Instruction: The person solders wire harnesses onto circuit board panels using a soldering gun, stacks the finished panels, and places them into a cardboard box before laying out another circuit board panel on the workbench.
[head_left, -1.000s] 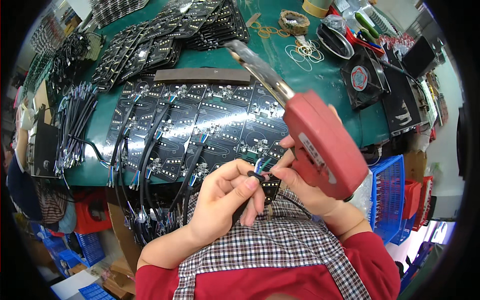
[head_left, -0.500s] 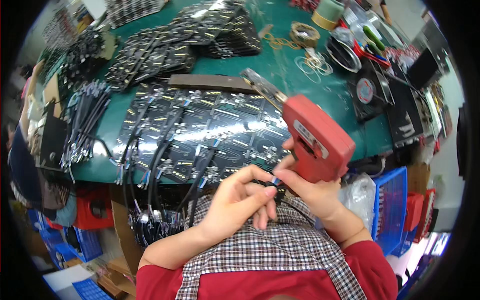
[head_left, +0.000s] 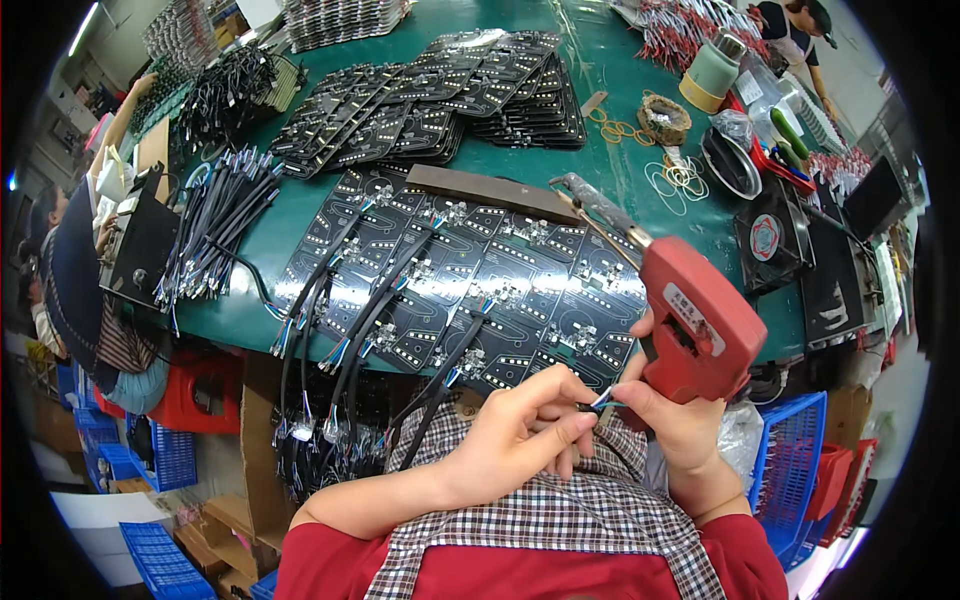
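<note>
My left hand (head_left: 515, 435) is closed in a pinch on the end of a black cable (head_left: 588, 407), from which thin coloured wires (head_left: 604, 398) stick out. My right hand (head_left: 682, 425) grips a red soldering gun (head_left: 700, 320), and its thumb and finger reach the wire ends. The gun's metal tip points up and away to the left, over a sheet of black circuit boards (head_left: 520, 275). Several black cables (head_left: 372, 310) lie across the boards' left part, with coloured wires at their ends. Part of the held cable is hidden behind my fingers.
A dark bar (head_left: 490, 193) lies along the boards' far edge. Beyond it are stacked boards (head_left: 400, 100). A cable bundle (head_left: 215, 230) sits left; a fan (head_left: 770, 243), a tape roll (head_left: 664, 118) and a blue crate (head_left: 790, 460) are right. Other people work at both sides.
The whole view has shifted, so the table and hands appear farther right and lower. The coloured wires between my fingers show more clearly. Both hands keep their holds.
</note>
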